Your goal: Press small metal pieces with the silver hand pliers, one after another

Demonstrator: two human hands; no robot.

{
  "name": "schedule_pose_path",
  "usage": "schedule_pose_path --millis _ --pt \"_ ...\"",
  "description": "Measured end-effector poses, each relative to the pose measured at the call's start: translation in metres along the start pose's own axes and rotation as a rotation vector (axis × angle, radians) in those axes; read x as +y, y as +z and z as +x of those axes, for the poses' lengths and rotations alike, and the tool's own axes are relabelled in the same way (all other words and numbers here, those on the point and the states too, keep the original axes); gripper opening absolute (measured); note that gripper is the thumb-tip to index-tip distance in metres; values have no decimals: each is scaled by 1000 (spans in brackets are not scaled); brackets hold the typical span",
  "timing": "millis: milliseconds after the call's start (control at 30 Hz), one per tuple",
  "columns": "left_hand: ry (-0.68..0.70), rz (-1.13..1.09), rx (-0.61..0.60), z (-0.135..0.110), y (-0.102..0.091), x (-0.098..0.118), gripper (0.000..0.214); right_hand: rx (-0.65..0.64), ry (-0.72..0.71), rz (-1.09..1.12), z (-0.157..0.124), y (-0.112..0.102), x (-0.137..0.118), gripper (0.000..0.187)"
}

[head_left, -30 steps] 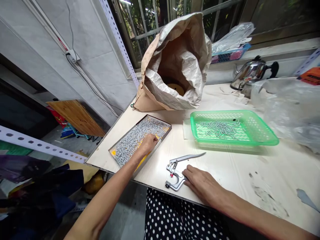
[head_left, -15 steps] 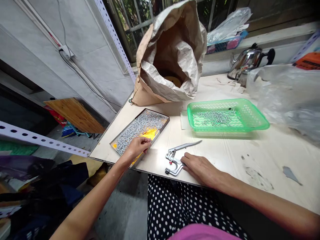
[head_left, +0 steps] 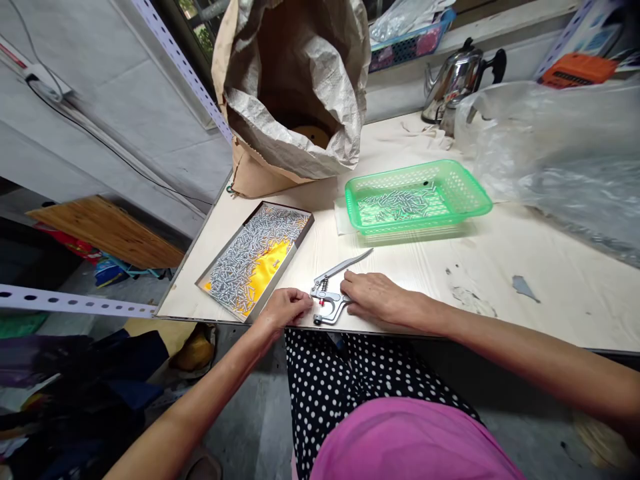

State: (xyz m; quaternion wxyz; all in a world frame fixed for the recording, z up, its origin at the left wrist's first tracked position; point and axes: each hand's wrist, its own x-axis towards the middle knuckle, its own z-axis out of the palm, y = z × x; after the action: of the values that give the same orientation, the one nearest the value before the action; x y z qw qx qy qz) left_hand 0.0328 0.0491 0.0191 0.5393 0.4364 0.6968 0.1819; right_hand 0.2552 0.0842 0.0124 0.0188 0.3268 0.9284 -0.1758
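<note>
Silver snap pliers (head_left: 334, 305) with a spring and a small red part lie on the table near its front edge, their handles spread. My right hand (head_left: 375, 297) is closed around the end of the lower handle. Close to the jaws, my left hand (head_left: 289, 308) has thumb and fingers pinched together; whatever is between the fingertips is too small to make out. A shallow tray (head_left: 262, 275) with a yellow bottom stands beyond my left hand, holding many small silver metal pins (head_left: 237, 257). More such pins lie in a green plastic basket (head_left: 470, 203) farther back.
A large open paper sack (head_left: 265, 163) stands at the back left. Behind the basket are a metal kettle (head_left: 453, 80) and clear plastic bags (head_left: 550, 147). A grey scrap (head_left: 524, 288) lies on the right. The table's front edge runs just below my hands.
My left hand has moved from the tray's near edge rightward to the pliers' jaws, fingers still pinched. My right hand stays on the handle. The whole view has shifted.
</note>
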Motion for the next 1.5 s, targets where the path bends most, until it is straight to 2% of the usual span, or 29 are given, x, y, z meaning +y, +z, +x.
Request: schedule_pose_path --millis 100,267,433,567,767,867,1000,1100,1267,1500 --pt "-18 99 -13 1 2 0 23 -5 22 -33 2 9 2 17" --pt "-44 105 -132 2 9 2 31 116 -21 -8 0 29 14 15" --pt "-78 96 -202 3 17 7 32 145 -103 21 -8 29 25 16" --pt "-156 112 -179 2 35 11 25 120 -116 41 -22 20 33 16" --pt "-160 149 -244 3 72 28 24 66 4 13 -55 18 47 15" --pt "-159 170 -280 4 82 36 26 76 74 3 -70 20 49 13" --pt "-153 206 -325 5 83 41 28 132 114 40 -86 20 43 14" --pt "-158 216 -357 6 81 45 30 289 117 81 -95 22 33 25" --pt "-149 228 -434 9 79 50 29 517 145 38 -89 33 16 27" --pt "-149 247 -484 16 76 49 23 506 174 151 -62 52 1 23"
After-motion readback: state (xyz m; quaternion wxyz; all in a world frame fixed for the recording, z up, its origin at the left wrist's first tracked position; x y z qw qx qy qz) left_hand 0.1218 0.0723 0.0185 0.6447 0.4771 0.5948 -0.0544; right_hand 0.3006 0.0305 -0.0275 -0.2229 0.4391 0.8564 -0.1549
